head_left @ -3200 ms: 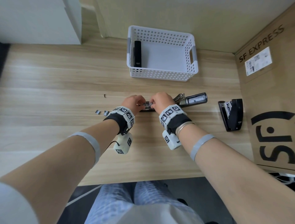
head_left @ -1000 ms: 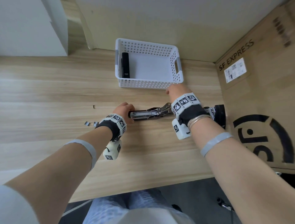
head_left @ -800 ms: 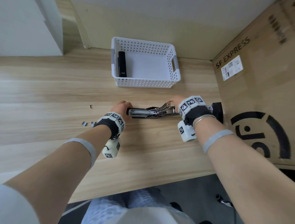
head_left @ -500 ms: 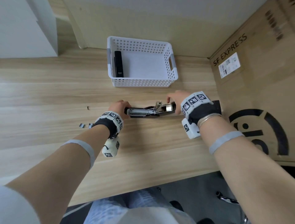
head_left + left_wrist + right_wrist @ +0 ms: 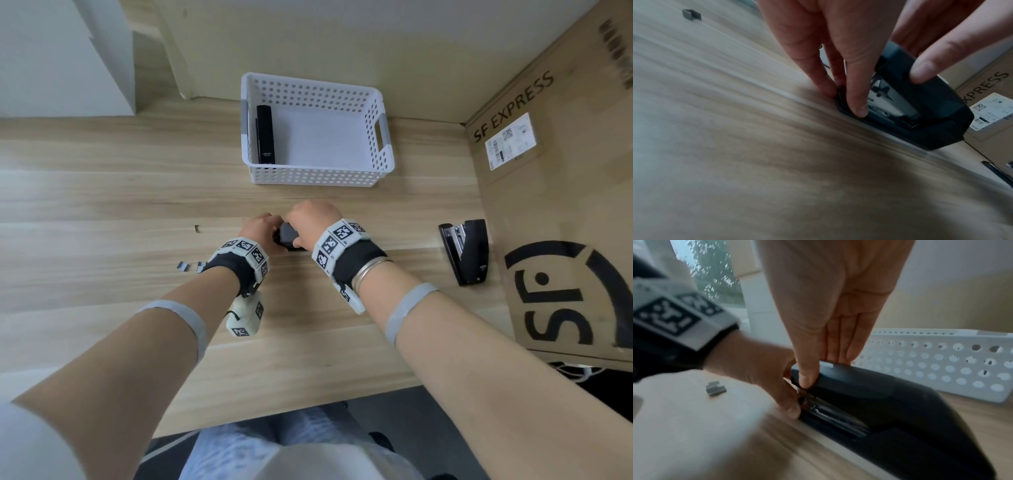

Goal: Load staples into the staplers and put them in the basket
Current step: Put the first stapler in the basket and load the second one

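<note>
A black stapler (image 5: 287,236) lies on the wooden table, its top cover folded down over the base. My left hand (image 5: 260,226) pinches the left end of the base (image 5: 851,112) with its fingertips. From above, my right hand (image 5: 308,219) grips the top cover (image 5: 879,402), thumb on the near side and fingers over the far side. The white perforated basket (image 5: 308,178) stands just behind, with one black stapler (image 5: 265,133) lying along its left wall. Most of the held stapler is hidden under my hands in the head view.
Another black stapler (image 5: 466,251) lies at the right, beside a big cardboard box (image 5: 565,205) that walls off that side. Small staple strips (image 5: 183,266) lie to the left of my left wrist. The table edge runs close to my body.
The stapler lay opened out flat with its cover to the right. My right hand has swung the cover back to the left and down onto the base. My left hand stayed at the base's end.
</note>
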`<move>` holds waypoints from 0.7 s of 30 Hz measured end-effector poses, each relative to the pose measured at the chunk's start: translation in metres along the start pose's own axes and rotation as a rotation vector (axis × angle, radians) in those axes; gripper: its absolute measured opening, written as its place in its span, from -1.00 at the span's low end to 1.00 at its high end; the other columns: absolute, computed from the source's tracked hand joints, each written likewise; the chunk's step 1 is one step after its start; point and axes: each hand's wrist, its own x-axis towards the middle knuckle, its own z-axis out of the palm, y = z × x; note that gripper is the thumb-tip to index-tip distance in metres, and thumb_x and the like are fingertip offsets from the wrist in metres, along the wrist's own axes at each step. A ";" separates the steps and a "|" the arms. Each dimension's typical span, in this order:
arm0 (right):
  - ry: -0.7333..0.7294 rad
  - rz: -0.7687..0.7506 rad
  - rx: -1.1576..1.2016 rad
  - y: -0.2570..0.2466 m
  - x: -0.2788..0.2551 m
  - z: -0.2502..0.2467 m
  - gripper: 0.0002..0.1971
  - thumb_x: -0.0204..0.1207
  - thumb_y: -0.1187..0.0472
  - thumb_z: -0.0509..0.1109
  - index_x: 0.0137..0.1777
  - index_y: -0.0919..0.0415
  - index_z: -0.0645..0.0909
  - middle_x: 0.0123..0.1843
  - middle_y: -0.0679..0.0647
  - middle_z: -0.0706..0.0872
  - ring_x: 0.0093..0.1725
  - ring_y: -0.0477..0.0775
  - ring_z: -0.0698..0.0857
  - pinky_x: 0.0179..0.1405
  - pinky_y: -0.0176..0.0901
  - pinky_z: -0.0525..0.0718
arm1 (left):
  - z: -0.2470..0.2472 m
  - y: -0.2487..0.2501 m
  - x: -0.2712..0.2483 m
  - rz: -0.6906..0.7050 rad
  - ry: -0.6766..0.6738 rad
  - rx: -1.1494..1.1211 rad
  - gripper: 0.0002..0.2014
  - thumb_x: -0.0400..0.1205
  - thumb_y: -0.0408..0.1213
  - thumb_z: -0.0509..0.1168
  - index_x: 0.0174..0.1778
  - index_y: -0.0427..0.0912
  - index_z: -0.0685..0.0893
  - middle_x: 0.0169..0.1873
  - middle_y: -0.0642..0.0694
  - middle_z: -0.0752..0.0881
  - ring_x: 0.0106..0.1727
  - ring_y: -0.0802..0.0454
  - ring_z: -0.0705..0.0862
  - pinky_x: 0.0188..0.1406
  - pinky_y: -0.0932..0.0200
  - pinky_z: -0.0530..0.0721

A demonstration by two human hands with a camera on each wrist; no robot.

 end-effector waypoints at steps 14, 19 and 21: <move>-0.024 0.062 0.219 0.043 -0.018 0.016 -0.45 0.38 0.08 0.56 0.36 0.00 0.49 0.19 0.01 0.70 0.13 0.15 0.69 -0.11 -0.10 0.60 | 0.003 -0.003 -0.002 0.044 -0.038 0.022 -0.45 0.38 -0.30 0.47 0.31 -0.17 0.55 0.18 -0.23 0.57 0.12 -0.25 0.65 0.25 0.03 0.61; 0.083 0.071 0.229 0.039 -0.013 0.044 -0.36 0.41 0.32 0.45 0.45 -0.07 0.33 0.23 0.04 0.65 0.10 0.21 0.70 -0.07 -0.01 0.67 | 0.006 -0.004 -0.002 0.043 -0.034 0.021 -0.45 0.39 -0.28 0.46 0.32 -0.17 0.54 0.19 -0.24 0.55 0.16 -0.24 0.63 0.29 0.04 0.58; 0.097 0.068 0.221 0.039 -0.011 0.045 -0.31 0.41 0.34 0.44 0.47 -0.11 0.29 0.22 0.04 0.67 0.05 0.22 0.71 -0.10 -0.01 0.70 | 0.008 -0.004 -0.002 0.046 -0.026 0.022 -0.46 0.40 -0.29 0.44 0.32 -0.18 0.53 0.21 -0.24 0.54 0.16 -0.25 0.63 0.28 0.03 0.58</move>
